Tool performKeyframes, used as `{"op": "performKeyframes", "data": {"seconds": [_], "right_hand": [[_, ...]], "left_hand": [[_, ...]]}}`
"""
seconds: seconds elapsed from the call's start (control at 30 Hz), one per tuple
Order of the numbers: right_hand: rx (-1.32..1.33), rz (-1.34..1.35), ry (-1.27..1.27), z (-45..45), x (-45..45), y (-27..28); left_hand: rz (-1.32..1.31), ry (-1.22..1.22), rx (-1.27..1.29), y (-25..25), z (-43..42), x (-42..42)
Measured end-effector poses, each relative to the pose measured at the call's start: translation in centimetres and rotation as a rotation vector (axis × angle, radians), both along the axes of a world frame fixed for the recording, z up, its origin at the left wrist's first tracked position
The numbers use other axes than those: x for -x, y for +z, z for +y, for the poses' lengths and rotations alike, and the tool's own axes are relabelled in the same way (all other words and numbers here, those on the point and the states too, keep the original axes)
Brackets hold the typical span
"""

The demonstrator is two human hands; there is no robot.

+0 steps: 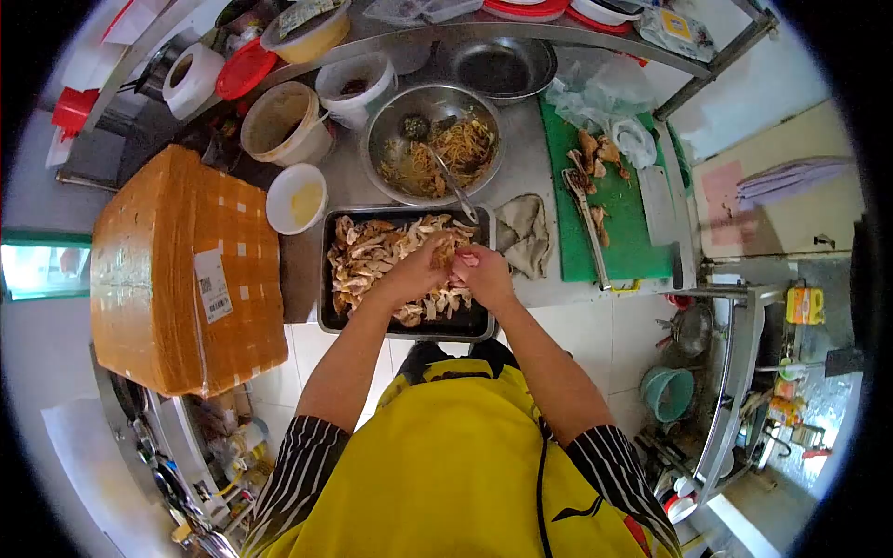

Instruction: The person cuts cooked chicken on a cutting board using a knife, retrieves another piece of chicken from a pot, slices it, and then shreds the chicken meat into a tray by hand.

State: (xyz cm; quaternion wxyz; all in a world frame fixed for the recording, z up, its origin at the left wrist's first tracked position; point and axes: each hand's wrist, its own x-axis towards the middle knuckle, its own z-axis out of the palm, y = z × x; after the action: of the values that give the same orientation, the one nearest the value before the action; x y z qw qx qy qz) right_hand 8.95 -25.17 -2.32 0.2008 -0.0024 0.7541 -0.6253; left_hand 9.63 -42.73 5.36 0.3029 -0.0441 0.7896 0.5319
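Note:
Strips of torn chicken meat (377,256) cover much of a dark rectangular tray (326,312) at the counter's front edge. Over the tray's right half, my left hand (420,270) and my right hand (486,273) meet with fingers closed. Between them they pinch a piece of chicken (453,258), partly hidden by the fingers. Just behind the tray stands a steel bowl (374,139) holding noodle-like shreds and a dark clump. A spoon (451,181) leans in that bowl, its handle reaching over the rim toward the tray.
A green cutting board (581,251) at right carries tongs (588,223), chicken pieces (600,153) and a cleaver (658,205). A grey cloth (523,232) lies beside the tray. At left are a large taped box (177,288) and a white tub (279,200). A shelf (595,46) overhangs the back.

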Motion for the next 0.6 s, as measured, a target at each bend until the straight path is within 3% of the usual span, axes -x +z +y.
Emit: {"op": "performKeyframes", "data": {"seconds": [0.17,0.23,0.37,0.47,0.6], "right_hand": [[-0.332,0.089,0.220,0.8,1.2,5.7],[-0.347,0.111,0.173,0.0,0.7,4.4],[-0.368,0.052,0.136,-0.3,1.0,5.1],[0.050,-0.282,0.092,0.3,1.3,3.3],[0.508,-0.359,-0.113,0.3,0.4,1.4]], "left_hand": [[0.112,-0.017,0.261,-0.4,0.8,-0.7],[0.173,-0.039,0.329,0.0,1.3,-1.1],[0.012,0.206,0.048,-0.5,0.9,-1.6],[0.007,0.339,-0.169,-1.7,0.3,-2.0],[-0.119,0.508,-0.367,-2.3,-0.6,-1.6]]}}
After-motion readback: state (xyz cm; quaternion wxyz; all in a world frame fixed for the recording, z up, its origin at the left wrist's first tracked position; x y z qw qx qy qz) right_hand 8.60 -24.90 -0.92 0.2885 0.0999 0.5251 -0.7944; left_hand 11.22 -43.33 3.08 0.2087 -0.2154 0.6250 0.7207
